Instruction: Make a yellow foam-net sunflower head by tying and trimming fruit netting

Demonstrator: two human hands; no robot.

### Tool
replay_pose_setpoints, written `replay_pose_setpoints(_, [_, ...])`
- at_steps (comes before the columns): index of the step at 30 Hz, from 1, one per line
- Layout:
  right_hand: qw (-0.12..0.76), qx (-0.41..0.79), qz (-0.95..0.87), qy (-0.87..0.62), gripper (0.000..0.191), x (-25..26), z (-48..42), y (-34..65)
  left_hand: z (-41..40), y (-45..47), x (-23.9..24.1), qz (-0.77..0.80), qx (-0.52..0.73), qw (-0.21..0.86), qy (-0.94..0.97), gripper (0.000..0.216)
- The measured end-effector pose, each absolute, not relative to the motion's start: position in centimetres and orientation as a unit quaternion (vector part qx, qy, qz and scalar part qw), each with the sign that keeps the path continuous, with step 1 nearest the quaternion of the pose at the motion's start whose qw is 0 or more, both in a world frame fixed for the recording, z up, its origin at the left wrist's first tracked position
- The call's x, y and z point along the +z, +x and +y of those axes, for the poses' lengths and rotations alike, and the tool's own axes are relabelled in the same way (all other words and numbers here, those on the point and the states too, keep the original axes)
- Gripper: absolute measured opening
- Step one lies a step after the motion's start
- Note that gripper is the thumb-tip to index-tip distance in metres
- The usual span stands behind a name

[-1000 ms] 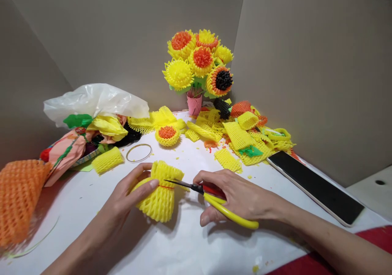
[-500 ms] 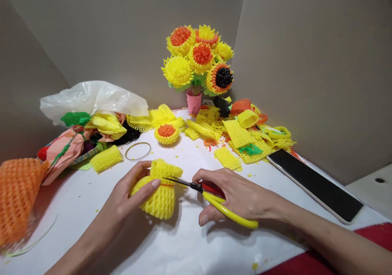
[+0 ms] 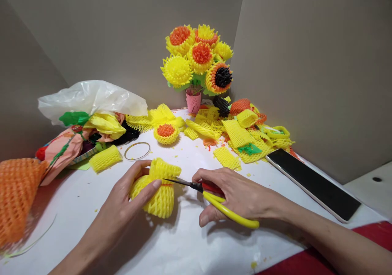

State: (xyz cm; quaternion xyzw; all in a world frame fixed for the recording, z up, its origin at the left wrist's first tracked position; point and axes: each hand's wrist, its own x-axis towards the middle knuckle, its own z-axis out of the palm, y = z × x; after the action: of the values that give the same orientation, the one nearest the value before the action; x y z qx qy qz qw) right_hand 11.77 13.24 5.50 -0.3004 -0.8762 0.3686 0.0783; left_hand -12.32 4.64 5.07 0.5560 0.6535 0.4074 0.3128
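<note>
A gathered piece of yellow foam netting (image 3: 161,203) is pinched in my left hand (image 3: 128,197), with the thumb across its narrow waist. A thin red band or thread runs round that waist. My right hand (image 3: 235,195) grips a pair of scissors (image 3: 229,215) with yellow and red handles. The dark blades look nearly together and point left, their tips at the red band beside my left thumb. Whether the blades touch the band or the netting, I cannot tell. My left fingertips are partly hidden behind the netting.
Foam flowers (image 3: 200,54) stand in a pink pot (image 3: 193,102) at the back. Yellow netting scraps (image 3: 237,134) lie right of it, near a phone (image 3: 312,183). A bangle (image 3: 137,150), a white plastic bag (image 3: 92,99) and orange netting (image 3: 18,197) are at the left.
Very little differs. The yellow netting has shifted slightly left and up against the scissors; both hands keep their grip, and the whole view has drifted slightly.
</note>
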Motion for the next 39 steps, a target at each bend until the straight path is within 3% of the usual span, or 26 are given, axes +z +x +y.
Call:
replay_pose_setpoints(13, [0.094, 0.361, -0.879, -0.298, 0.055, 5.5, 13.1, 11.6, 4.5, -12.3, 4.5, 0.682, 0.384, 0.257, 0.567, 0.053])
replay_pose_setpoints(24, [0.124, 0.391, -0.867, -0.283, 0.046, 4.8, 13.3, 11.6, 4.6, -11.5, 5.6, 0.625, 0.425, 0.387, 0.528, 0.045])
replay_pose_setpoints(39, [0.152, 0.368, -0.881, -0.257, 0.038, 4.5, 13.4, 11.7, 4.7, -11.9, 5.2, 0.595, 0.446, 0.456, 0.488, 0.051])
